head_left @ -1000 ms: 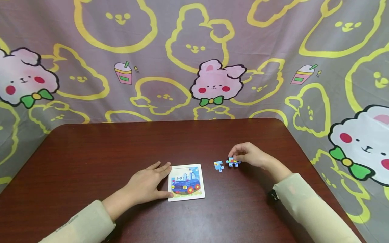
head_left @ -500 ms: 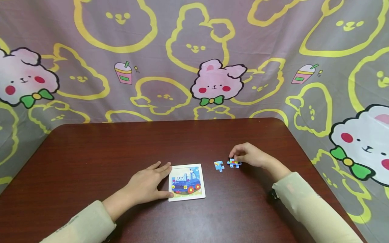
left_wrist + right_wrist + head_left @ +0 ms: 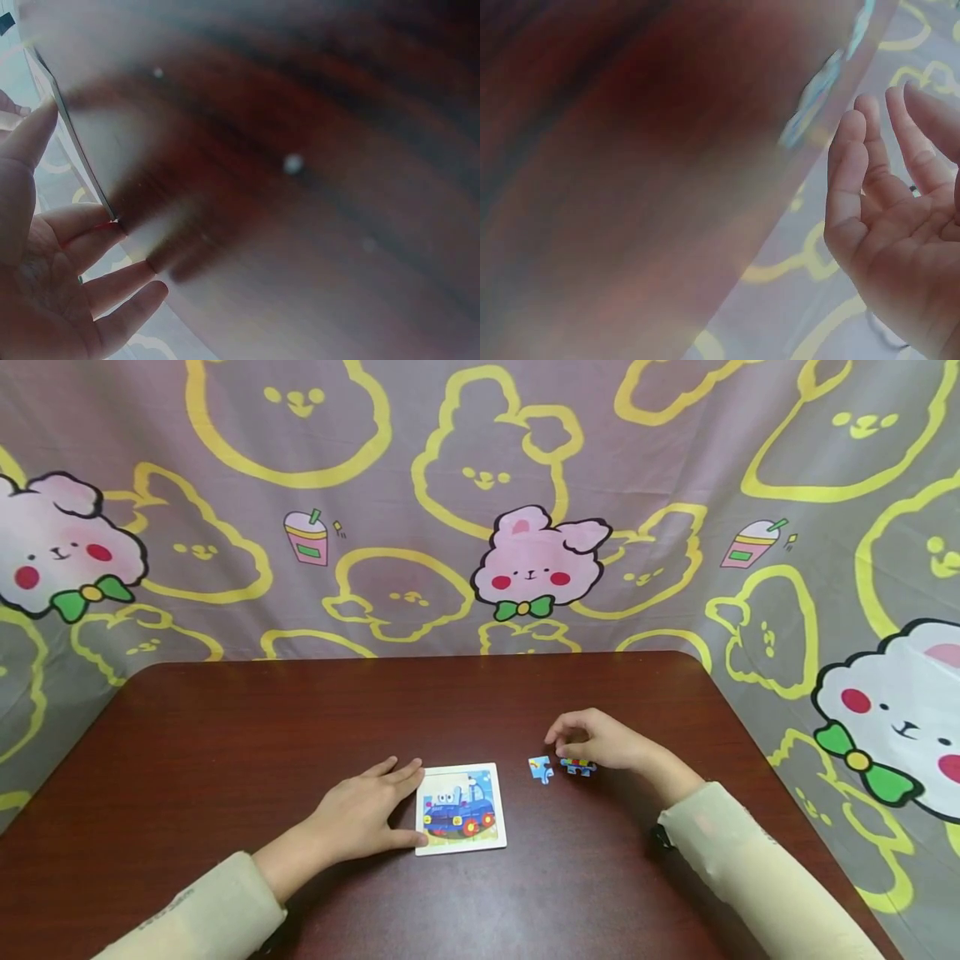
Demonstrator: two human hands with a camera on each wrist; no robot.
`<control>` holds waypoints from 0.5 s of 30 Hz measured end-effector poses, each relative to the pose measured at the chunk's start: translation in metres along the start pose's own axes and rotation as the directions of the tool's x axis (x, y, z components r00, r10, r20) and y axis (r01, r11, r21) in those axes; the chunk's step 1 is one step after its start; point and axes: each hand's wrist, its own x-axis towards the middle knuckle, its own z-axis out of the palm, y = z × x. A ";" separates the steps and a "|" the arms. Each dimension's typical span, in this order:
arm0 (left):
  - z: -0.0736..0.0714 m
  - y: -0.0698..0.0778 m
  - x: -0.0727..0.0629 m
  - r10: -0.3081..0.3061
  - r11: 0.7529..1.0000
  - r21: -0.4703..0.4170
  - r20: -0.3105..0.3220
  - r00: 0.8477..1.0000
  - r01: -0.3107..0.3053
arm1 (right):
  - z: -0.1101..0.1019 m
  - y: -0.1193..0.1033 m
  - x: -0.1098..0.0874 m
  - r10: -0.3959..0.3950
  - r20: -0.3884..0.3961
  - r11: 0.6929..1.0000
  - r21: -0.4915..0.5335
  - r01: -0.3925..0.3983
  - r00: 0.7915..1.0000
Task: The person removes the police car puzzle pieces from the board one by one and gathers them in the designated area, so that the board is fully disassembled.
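Note:
A jigsaw puzzle board (image 3: 461, 810) with a white border lies on the table and shows a blue cartoon car. Along its left edge, my left hand (image 3: 358, 817) touches the border with thumb and fingers extended, and the left wrist view shows them against the board's edge (image 3: 84, 154). To the board's right lie two loose puzzle pieces: a light blue one (image 3: 540, 768) and a multicoloured one (image 3: 578, 769), whose far side my right hand (image 3: 609, 745) hides. This hand hovers over them, fingers loosely bent. In the right wrist view nothing is between its fingers (image 3: 847, 180).
A dark brown wooden table (image 3: 300, 718) lies under everything, with rounded far corners. Behind it and along the sides hangs a curtain (image 3: 397, 510) printed with cartoon animals.
My right hand has let go of the multicoloured puzzle piece and shifted slightly left, toward the light blue one. The left hand and the board stay in place.

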 end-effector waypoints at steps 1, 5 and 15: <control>0.000 0.000 0.000 -0.001 1.000 -0.001 0.001 1.000 0.001 | 0.003 -0.005 0.003 -0.007 0.012 1.000 -0.003 0.007 1.000; -0.001 0.000 0.000 -0.004 1.000 -0.002 0.001 1.000 0.004 | 0.015 -0.026 0.018 -0.029 0.069 1.000 0.002 0.029 0.997; 0.000 0.000 0.000 -0.004 1.000 -0.010 0.003 1.000 0.004 | 0.049 -0.053 0.047 -0.078 0.177 0.988 -0.115 0.100 0.981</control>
